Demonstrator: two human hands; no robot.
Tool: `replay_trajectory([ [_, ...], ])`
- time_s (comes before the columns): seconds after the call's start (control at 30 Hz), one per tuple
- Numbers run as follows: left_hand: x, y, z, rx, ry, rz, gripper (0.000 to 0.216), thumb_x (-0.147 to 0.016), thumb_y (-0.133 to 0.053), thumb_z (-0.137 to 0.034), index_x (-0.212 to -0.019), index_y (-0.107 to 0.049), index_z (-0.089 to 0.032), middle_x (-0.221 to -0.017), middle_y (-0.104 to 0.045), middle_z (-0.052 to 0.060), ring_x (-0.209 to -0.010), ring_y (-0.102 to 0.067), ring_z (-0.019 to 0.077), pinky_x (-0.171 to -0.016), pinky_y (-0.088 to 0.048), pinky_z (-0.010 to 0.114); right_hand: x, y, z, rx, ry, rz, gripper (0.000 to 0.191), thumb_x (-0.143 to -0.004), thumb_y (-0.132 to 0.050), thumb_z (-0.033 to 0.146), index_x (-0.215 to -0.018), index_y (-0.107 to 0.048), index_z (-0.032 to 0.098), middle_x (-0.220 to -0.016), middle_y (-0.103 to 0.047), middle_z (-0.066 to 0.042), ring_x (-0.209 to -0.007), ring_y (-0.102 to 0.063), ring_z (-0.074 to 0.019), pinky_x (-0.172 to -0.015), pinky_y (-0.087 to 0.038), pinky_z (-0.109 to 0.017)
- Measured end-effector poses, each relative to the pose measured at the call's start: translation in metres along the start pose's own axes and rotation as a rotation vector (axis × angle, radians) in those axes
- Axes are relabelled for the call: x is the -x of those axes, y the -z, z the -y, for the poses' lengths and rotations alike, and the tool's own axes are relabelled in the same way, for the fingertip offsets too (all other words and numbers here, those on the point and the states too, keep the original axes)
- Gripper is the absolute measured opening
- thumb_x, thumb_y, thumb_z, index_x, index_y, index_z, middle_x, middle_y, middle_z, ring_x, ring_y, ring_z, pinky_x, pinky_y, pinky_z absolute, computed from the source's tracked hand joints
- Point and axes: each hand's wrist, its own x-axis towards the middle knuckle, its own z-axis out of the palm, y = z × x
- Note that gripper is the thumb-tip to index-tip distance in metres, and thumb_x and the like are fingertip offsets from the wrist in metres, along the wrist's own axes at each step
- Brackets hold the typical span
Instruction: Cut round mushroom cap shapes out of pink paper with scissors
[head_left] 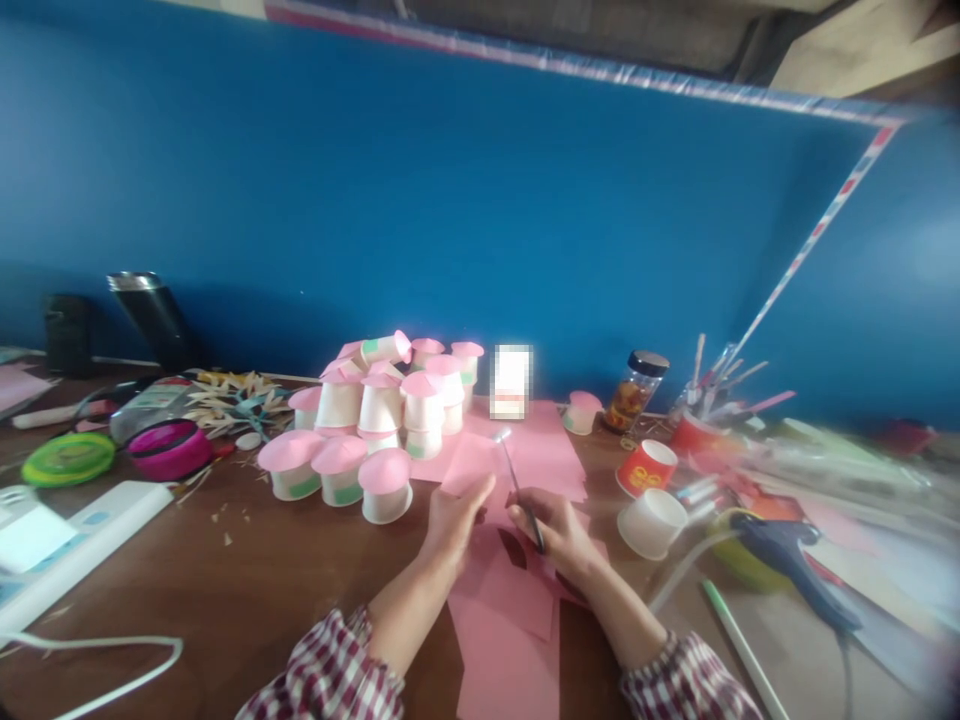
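In the middle of the desk, my left hand [456, 520] is closed on a piece of pink paper [469, 462], its thumb lying along the near edge. My right hand [559, 530] grips a slim dark tool with a pale, shiny tip [513, 468], which slants up and leftward close to that paper; blur hides its exact kind. Beneath both hands lie more pink paper sheets [506, 655], some of them cut. To the left, several white paper cups with pink cone tops [385, 480] stand in rows and stacks, with one lying on its side on top.
A phone-like bright screen [512, 380] stands behind the hands. On the right are a red cup [646, 468], a white cup [652, 524], a lidded jar [637, 390] and a glue gun [799, 570]. A white power strip [90, 550] and a magenta case [169, 450] lie left.
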Motion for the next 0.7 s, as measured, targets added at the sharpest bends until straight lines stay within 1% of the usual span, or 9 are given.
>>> replay_trajectory([
  [0.23, -0.0017, 0.0013, 0.0012, -0.036, -0.023, 0.009, 0.035, -0.056, -0.077, -0.042, -0.061, -0.064, -0.011, -0.047, -0.051, -0.001, -0.041, -0.042, 0.0080, -0.040, -0.033, 0.022, 0.0000, -0.0006, 0.0005, -0.034, -0.013, 0.007, 0.032, -0.075, -0.065, 0.042, -0.083, -0.061, 0.011, -0.053, -0.049, 0.003, -0.045, -0.044, -0.0094, -0.042, -0.035, -0.021],
  [0.4, 0.0002, 0.0003, -0.0007, -0.068, -0.024, 0.017, 0.035, -0.057, -0.076, -0.042, -0.060, -0.061, -0.012, -0.046, -0.049, -0.002, -0.041, -0.040, 0.0077, -0.040, -0.032, 0.021, 0.0006, -0.0004, 0.0001, -0.047, -0.019, -0.001, 0.032, -0.074, -0.065, 0.043, -0.081, -0.059, 0.012, -0.054, -0.049, 0.003, -0.046, -0.044, -0.0094, -0.042, -0.037, -0.021],
  [0.5, 0.0013, 0.0002, -0.0020, -0.073, -0.025, 0.026, 0.034, -0.057, -0.076, -0.042, -0.061, -0.061, -0.011, -0.047, -0.049, -0.001, -0.042, -0.041, 0.0081, -0.041, -0.033, 0.021, 0.0007, -0.0004, 0.0019, -0.039, -0.015, -0.001, 0.033, -0.073, -0.066, 0.045, -0.078, -0.059, 0.013, -0.053, -0.048, 0.003, -0.046, -0.044, -0.0096, -0.043, -0.037, -0.021],
  [0.7, 0.0004, 0.0022, -0.0003, -0.089, -0.028, 0.037, 0.036, -0.057, -0.076, -0.044, -0.056, -0.059, -0.012, -0.046, -0.048, -0.001, -0.042, -0.042, 0.0087, -0.041, -0.034, 0.022, 0.0006, 0.0002, 0.0033, -0.033, -0.028, -0.004, 0.035, -0.074, -0.065, 0.045, -0.082, -0.060, 0.011, -0.053, -0.048, 0.003, -0.046, -0.043, -0.0094, -0.042, -0.037, -0.021],
])
